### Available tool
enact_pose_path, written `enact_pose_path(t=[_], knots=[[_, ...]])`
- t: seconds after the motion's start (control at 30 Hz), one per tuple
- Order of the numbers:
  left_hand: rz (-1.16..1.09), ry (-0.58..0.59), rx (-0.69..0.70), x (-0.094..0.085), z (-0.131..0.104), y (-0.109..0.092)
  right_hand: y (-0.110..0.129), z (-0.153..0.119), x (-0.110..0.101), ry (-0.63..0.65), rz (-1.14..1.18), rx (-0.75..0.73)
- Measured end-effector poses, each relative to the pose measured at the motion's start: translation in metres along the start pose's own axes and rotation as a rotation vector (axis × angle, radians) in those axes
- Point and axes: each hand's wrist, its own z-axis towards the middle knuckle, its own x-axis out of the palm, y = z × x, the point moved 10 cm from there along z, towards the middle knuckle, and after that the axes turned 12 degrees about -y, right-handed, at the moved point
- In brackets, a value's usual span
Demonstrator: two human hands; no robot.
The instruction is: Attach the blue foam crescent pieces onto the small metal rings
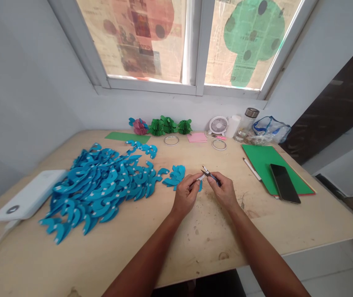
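My right hand (223, 190) is closed around small dark scissors (209, 173), their blades pointing up and left. A small white piece sits at the blade tips. My left hand (186, 193) pinches a narrow white strip (201, 177) close beside the blades; its exact kind is too small to tell. Just behind my left hand lies a small cluster of curved blue paper pieces (176, 175), and a bit of blue paper shows between the hands. To the left spreads a large heap of blue paper pieces (102, 181), many with small white squares on them.
A white power bank (31, 194) with a cable is at the left. Along the back stand green paper flowers (168, 124), a small fan (218, 124) and a bottle (250, 117), with two rings (171, 140) nearby. A phone (284, 183) lies on green sheets (261, 165), beside a pen (252, 169).
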Motion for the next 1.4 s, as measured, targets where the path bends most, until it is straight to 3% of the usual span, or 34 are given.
enact_pose_path(t=[0.7,0.9,1.17,1.4], knots=[[-0.046,-0.007,-0.054,0.0,0.0,0.009,0.0,0.001,-0.009,-0.075,-0.045,0.006],[-0.101,-0.074,-0.084,-0.006,0.0,0.013,-0.001,0.0,-0.003,-0.033,-0.04,0.005],[-0.1,-0.017,-0.019,0.0,-0.001,0.0,0.002,-0.002,0.003,0.023,-0.016,-0.003],[-0.084,0.008,-0.032,0.004,-0.001,0.005,0.001,-0.002,0.005,0.025,-0.019,-0.01]])
